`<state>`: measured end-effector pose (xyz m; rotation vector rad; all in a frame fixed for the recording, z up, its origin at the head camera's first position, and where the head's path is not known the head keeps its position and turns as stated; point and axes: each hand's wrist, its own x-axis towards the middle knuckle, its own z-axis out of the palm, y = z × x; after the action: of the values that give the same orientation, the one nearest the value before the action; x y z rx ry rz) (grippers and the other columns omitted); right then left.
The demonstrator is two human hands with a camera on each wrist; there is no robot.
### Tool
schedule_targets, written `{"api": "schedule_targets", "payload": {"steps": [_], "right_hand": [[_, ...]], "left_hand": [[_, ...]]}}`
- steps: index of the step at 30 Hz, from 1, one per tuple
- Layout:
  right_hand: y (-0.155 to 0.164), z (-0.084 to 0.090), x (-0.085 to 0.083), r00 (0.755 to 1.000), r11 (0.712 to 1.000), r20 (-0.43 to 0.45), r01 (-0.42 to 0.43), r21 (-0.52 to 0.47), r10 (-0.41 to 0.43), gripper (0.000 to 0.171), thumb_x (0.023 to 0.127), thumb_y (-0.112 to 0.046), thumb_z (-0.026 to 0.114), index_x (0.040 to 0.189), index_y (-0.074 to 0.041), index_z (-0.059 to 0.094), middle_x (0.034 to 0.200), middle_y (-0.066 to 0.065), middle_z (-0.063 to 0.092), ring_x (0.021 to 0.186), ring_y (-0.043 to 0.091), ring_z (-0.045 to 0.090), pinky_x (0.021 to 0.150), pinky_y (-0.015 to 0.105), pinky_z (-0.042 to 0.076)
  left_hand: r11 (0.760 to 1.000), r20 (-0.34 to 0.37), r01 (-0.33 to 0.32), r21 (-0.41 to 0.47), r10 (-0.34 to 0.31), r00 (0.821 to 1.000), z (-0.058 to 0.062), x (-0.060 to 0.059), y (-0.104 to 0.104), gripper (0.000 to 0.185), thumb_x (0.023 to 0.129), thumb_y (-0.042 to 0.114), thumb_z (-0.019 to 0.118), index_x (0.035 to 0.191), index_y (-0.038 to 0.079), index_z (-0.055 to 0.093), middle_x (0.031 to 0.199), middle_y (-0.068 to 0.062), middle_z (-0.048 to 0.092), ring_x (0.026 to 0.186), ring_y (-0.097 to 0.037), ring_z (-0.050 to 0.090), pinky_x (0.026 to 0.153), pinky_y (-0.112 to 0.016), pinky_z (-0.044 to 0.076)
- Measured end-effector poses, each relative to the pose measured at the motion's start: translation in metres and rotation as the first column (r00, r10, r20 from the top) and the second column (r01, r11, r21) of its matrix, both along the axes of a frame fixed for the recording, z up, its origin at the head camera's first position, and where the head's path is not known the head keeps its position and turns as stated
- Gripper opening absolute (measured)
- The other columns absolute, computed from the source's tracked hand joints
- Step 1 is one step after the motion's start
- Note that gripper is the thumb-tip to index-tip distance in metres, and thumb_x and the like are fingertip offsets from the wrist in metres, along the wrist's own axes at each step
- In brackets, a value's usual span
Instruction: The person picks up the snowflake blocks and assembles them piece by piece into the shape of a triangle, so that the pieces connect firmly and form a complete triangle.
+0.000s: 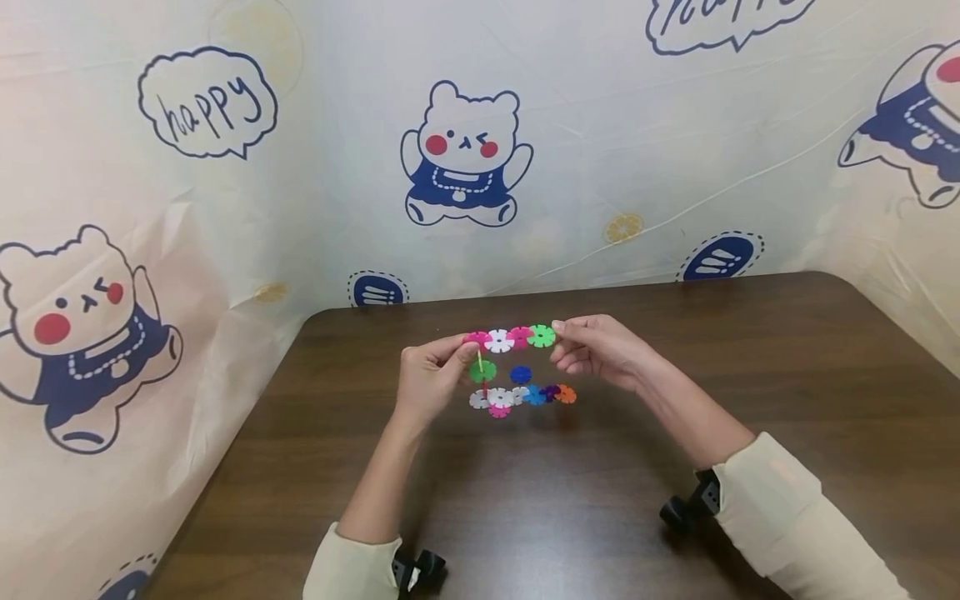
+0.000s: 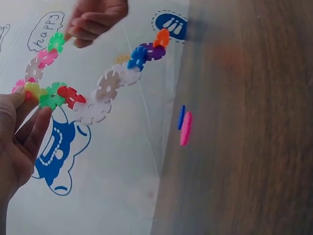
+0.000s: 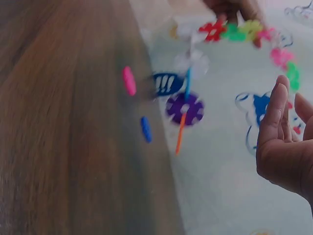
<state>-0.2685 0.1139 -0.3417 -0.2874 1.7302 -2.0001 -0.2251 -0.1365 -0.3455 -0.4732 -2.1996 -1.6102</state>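
A chain of notched plastic snowflake discs [image 1: 499,341] hangs in the air above the table, bent into an upper row, a short side and a lower row. My left hand [image 1: 433,379] pinches it at the corner where a pink disc meets a yellow disc [image 2: 34,90]. The upper row ends in a green disc [image 1: 541,336]; my right hand [image 1: 600,350] is right at its edge. In the right wrist view, that hand's thumb and fingers stand apart beside the disc. White, blue and purple discs lead to an orange end disc [image 2: 162,38].
Two loose discs, one blue [image 1: 521,374] and one pink [image 1: 499,411], are on the brown wooden table [image 1: 525,500]. Behind the table hangs a pale sheet [image 1: 585,167] printed with cartoon bears. A black wrist camera sits at each cuff.
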Motion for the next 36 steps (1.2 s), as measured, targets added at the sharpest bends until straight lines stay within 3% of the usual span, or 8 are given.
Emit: {"api": "schedule_targets", "payload": {"steps": [8, 14, 18, 24, 26, 30, 33, 36], "right_hand": [[-0.003, -0.036, -0.029, 0.993, 0.97, -0.115, 0.06, 0.235, -0.033, 0.029, 0.094, -0.017, 0.06, 0.109, 0.009, 0.059, 0.086, 0.019, 0.066, 0.066, 0.016, 0.063, 0.065, 0.027, 0.055], [-0.014, -0.055, -0.045, 0.978, 0.907, -0.207, 0.055, 0.417, 0.036, 0.033, 0.093, -0.021, 0.062, 0.112, 0.007, 0.062, 0.094, 0.019, 0.067, 0.075, 0.021, 0.065, 0.075, 0.032, 0.054], [-0.022, -0.064, -0.052, 0.942, 0.828, -0.297, 0.036, 0.56, 0.16, 0.026, 0.091, -0.018, 0.063, 0.11, -0.001, 0.067, 0.097, 0.01, 0.068, 0.085, 0.021, 0.063, 0.082, 0.035, 0.052], [-0.036, -0.071, -0.059, 0.839, 0.712, -0.426, 0.067, 0.699, 0.34, 0.022, 0.088, -0.008, 0.066, 0.109, -0.004, 0.07, 0.106, 0.012, 0.068, 0.087, 0.021, 0.059, 0.079, 0.03, 0.051], [-0.041, -0.071, -0.06, 0.822, 0.679, -0.435, 0.083, 0.729, 0.367, 0.024, 0.088, -0.004, 0.065, 0.111, -0.004, 0.07, 0.108, 0.014, 0.067, 0.082, 0.021, 0.059, 0.074, 0.027, 0.051], [-0.048, -0.072, -0.06, 0.841, 0.629, -0.403, 0.098, 0.771, 0.362, 0.029, 0.089, -0.001, 0.06, 0.116, -0.005, 0.067, 0.109, 0.014, 0.067, 0.075, 0.019, 0.054, 0.067, 0.022, 0.046], [-0.05, -0.073, -0.059, 0.846, 0.613, -0.401, 0.116, 0.781, 0.351, 0.028, 0.09, -0.001, 0.059, 0.117, -0.006, 0.068, 0.109, 0.014, 0.067, 0.079, 0.021, 0.056, 0.069, 0.024, 0.046], [-0.051, -0.074, -0.058, 0.839, 0.617, -0.414, 0.124, 0.777, 0.353, 0.027, 0.09, -0.001, 0.059, 0.115, -0.005, 0.068, 0.112, 0.015, 0.066, 0.09, 0.025, 0.059, 0.076, 0.028, 0.049]], "left_hand": [[0.998, -0.049, -0.009, 0.056, 0.012, 0.999, 0.007, 0.002, -0.005, 0.019, 0.085, 0.006, 0.069, 0.098, -0.008, 0.071, 0.078, -0.021, 0.069, 0.054, -0.012, 0.064, 0.053, -0.047, 0.052], [0.996, -0.063, -0.021, 0.082, 0.026, 0.998, 0.012, 0.003, -0.008, 0.02, 0.084, 0.005, 0.069, 0.1, -0.009, 0.07, 0.079, -0.023, 0.068, 0.056, -0.012, 0.064, 0.052, -0.032, 0.054], [0.995, -0.036, -0.04, 0.092, 0.043, 0.998, 0.014, 0.004, -0.009, 0.022, 0.085, 0.007, 0.069, 0.102, -0.007, 0.07, 0.082, -0.022, 0.069, 0.057, -0.014, 0.065, 0.053, -0.029, 0.054], [0.99, -0.027, -0.057, 0.127, 0.061, 0.998, 0.017, 0.006, -0.011, 0.023, 0.086, 0.008, 0.068, 0.103, -0.007, 0.07, 0.083, -0.023, 0.069, 0.058, -0.014, 0.066, 0.053, -0.028, 0.054], [0.989, -0.04, -0.059, 0.137, 0.065, 0.997, 0.019, 0.007, -0.011, 0.023, 0.086, 0.007, 0.068, 0.103, -0.008, 0.069, 0.084, -0.024, 0.068, 0.058, -0.013, 0.066, 0.052, -0.027, 0.053], [0.988, -0.065, -0.053, 0.146, 0.063, 0.996, 0.022, 0.007, -0.011, 0.022, 0.085, 0.005, 0.068, 0.102, -0.009, 0.069, 0.084, -0.025, 0.068, 0.058, -0.012, 0.065, 0.052, -0.026, 0.053], [0.987, -0.075, -0.046, 0.153, 0.058, 0.995, 0.023, 0.007, -0.011, 0.022, 0.085, 0.004, 0.068, 0.102, -0.01, 0.068, 0.083, -0.027, 0.067, 0.056, -0.011, 0.065, 0.051, -0.026, 0.053], [0.987, -0.076, -0.052, 0.154, 0.064, 0.995, 0.024, 0.007, -0.011, 0.022, 0.085, 0.004, 0.068, 0.102, -0.01, 0.068, 0.083, -0.027, 0.067, 0.056, -0.011, 0.065, 0.051, -0.026, 0.053]]}}
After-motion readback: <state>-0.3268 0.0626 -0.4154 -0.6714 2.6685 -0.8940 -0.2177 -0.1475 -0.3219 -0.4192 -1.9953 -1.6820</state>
